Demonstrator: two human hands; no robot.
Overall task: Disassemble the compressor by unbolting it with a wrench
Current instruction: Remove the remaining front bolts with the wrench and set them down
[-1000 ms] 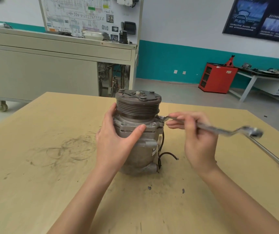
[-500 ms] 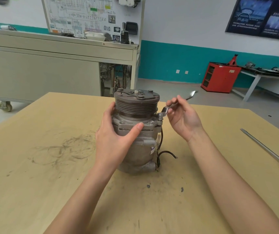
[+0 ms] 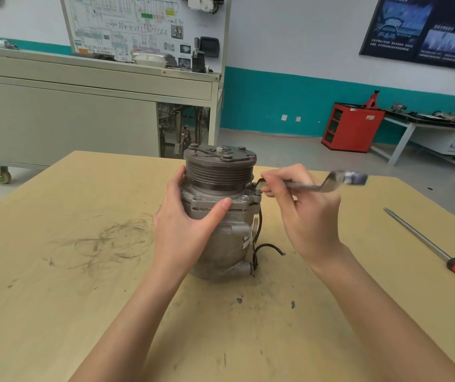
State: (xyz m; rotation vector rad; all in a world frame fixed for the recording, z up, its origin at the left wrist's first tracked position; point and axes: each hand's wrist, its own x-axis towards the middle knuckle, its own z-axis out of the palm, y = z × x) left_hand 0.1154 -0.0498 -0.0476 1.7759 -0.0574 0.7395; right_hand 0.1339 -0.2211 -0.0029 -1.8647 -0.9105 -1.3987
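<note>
A grey metal compressor (image 3: 222, 216) stands upright on the wooden table (image 3: 55, 312), its grooved pulley on top. My left hand (image 3: 185, 227) grips the housing from the left, thumb across the front flange. My right hand (image 3: 300, 208) holds a steel wrench (image 3: 320, 183) by the shaft. The wrench's near end sits at a bolt on the right side of the flange, and its far end, blurred, points right. A black wire hangs down the compressor's right side.
A long screwdriver (image 3: 430, 244) with a red and black handle lies on the table's right side. Dark scuff marks cover the table left of the compressor. Behind the table stand a grey cabinet bench (image 3: 83, 106) and a red cabinet (image 3: 353, 125).
The wrench's free end swung from pointing right to pointing away, and now points right again, with my right hand following. My left hand stayed on the housing.
</note>
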